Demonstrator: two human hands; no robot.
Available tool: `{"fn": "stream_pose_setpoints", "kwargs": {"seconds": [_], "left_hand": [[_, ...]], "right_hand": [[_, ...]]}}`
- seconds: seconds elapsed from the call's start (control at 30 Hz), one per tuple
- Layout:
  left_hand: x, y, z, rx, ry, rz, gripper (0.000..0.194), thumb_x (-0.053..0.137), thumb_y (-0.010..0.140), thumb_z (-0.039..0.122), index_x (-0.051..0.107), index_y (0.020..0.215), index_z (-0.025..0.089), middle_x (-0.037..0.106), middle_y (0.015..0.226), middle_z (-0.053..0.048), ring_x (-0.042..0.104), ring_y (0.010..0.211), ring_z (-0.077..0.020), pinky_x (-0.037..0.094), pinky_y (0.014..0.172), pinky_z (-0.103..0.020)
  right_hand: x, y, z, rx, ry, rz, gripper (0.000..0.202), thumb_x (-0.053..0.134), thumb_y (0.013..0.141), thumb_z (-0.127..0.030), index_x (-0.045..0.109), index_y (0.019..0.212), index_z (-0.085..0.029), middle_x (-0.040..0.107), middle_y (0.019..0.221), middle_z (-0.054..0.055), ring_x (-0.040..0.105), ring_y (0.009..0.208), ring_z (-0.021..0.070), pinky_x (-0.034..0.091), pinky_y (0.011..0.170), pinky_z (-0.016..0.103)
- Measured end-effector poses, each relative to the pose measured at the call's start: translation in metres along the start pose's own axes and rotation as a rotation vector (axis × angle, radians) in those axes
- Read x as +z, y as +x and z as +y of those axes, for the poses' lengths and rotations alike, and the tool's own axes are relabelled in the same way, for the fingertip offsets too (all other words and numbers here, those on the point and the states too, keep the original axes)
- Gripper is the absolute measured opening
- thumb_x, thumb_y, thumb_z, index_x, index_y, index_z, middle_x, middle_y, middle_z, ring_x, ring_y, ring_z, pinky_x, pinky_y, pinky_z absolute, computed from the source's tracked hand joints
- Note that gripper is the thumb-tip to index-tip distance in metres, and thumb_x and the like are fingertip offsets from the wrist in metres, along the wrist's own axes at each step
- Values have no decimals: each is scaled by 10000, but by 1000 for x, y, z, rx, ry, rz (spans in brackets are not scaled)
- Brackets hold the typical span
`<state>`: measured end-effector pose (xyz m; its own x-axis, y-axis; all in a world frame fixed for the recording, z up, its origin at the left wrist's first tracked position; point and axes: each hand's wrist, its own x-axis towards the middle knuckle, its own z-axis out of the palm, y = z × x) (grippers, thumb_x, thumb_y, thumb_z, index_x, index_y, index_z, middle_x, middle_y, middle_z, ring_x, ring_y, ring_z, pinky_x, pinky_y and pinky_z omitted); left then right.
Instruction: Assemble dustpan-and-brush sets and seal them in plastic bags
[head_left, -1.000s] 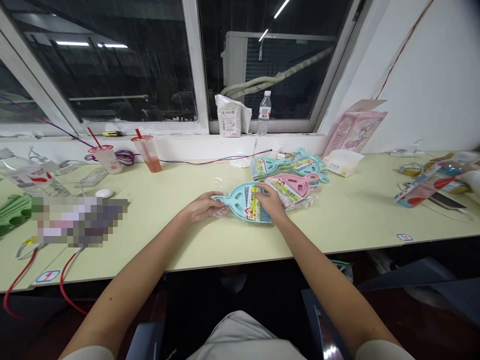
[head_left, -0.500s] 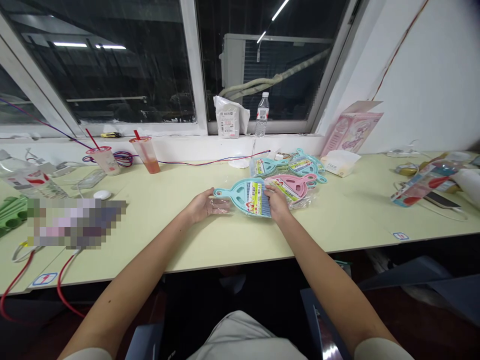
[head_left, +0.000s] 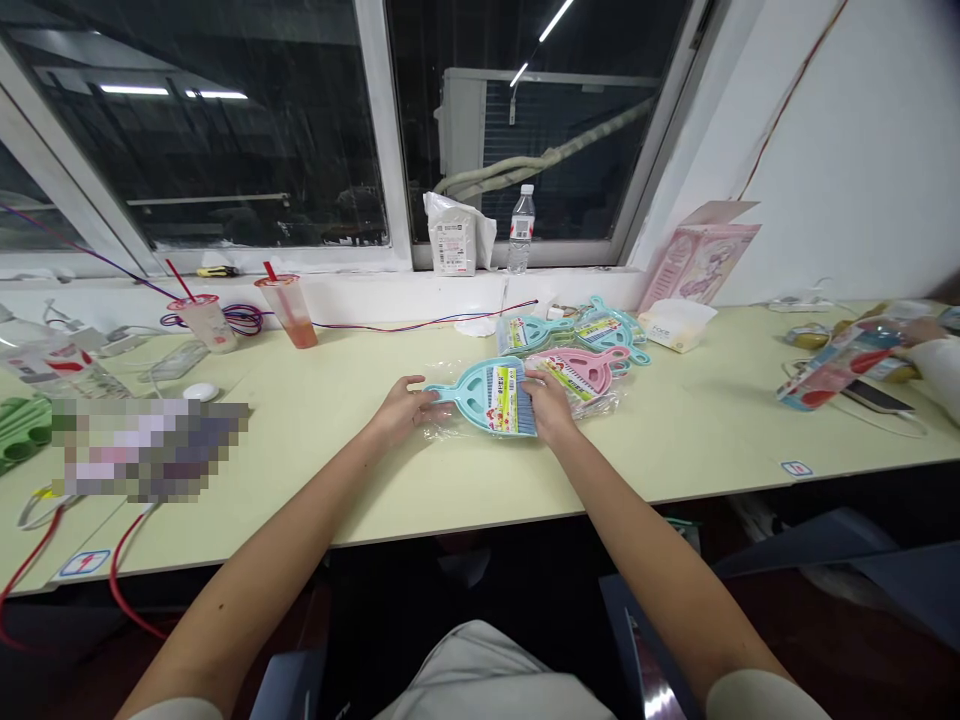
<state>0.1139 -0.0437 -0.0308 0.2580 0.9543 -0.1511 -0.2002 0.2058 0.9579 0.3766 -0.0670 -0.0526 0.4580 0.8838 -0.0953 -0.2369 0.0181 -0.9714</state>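
Observation:
A light-blue dustpan and brush set (head_left: pixel 474 396) with a yellow-green label lies low over the table in clear plastic wrap. My left hand (head_left: pixel 402 410) is closed around the handle end, on the left. My right hand (head_left: pixel 550 405) grips the wide bristle end, thumb on top and its other fingers partly hidden. Just behind the right hand is a pink dustpan and brush set (head_left: pixel 592 368), also wrapped. Farther back lie more wrapped blue sets (head_left: pixel 534 332), partly overlapping.
Two cups with red straws, one being a cup of orange drink (head_left: pixel 292 315), stand at the back left. A tissue pack (head_left: pixel 677 325) and pink box (head_left: pixel 701 255) are at the back right. Another person's sleeve (head_left: pixel 943 365) shows by a clear bottle (head_left: pixel 840 368) at far right.
My left hand has closed onto the handle end, where before it held the loose wrap below it. The right hand keeps its grip. A person's hand now shows at far right.

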Motion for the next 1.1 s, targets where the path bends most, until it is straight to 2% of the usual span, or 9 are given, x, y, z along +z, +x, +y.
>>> {"fn": "stream_pose_setpoints", "kwargs": {"seconds": [0.17,0.33,0.47,0.6,0.7,0.83,0.9,1.0,1.1], "left_hand": [[3,2,-2,16,-32,-34,648,817,768,109,374,1234,184,722,997,-130,769,922,-301,625,898,-490],[2,7,-1,-21,-127,8,373,745,854,253,446,1065,183,618,806,-27,772,871,-312,641,848,-510],[-2,8,0,-20,-71,32,215,661,868,238,490,977,168,660,836,-86,769,856,-330,642,812,-508],[-5,7,-1,3,70,60,191,713,806,172,570,925,132,713,886,-154,766,829,-323,641,784,-488],[-9,9,-2,-49,101,29,189,761,781,174,635,900,98,726,863,-178,759,799,-292,632,786,-432],[-16,13,0,-62,90,49,166,780,784,188,701,877,76,714,828,-141,705,683,-191,591,663,-297],[-19,14,2,-43,50,66,114,745,817,171,711,866,73,698,812,-119,666,632,-150,564,610,-259],[-20,13,6,-49,4,87,74,697,852,140,704,851,67,678,793,-109,664,624,-152,587,633,-274],[-20,12,9,-75,-16,118,66,696,856,129,699,852,64,677,810,-113,692,666,-168,608,667,-281]], "right_hand": [[3,2,5,-16,-12,-14,289,663,677,-217,571,949,-247,685,739,-9,676,674,220,535,589,327],[3,5,9,-19,-27,-4,230,660,676,-236,526,862,-248,655,712,-20,653,671,201,526,615,318],[1,9,10,-27,-25,3,220,665,665,-235,536,843,-244,650,704,-27,651,681,198,520,622,312],[0,11,11,-28,1,17,230,671,654,-226,545,846,-237,647,679,-34,649,675,196,516,606,302],[2,10,12,-30,17,13,231,682,652,-214,558,846,-226,652,672,-33,644,669,186,504,589,283],[6,6,10,14,97,-25,200,692,674,-213,581,841,-215,657,657,-28,627,632,171,480,557,265],[7,5,8,6,198,-87,158,675,693,-207,594,829,-206,669,676,-10,641,650,170,486,573,263],[8,3,5,-45,298,-178,130,638,708,-177,613,834,-196,697,721,20,673,706,176,512,636,273],[6,3,4,-78,262,-136,152,635,707,-153,619,850,-201,708,738,15,675,710,173,516,659,278]]}}
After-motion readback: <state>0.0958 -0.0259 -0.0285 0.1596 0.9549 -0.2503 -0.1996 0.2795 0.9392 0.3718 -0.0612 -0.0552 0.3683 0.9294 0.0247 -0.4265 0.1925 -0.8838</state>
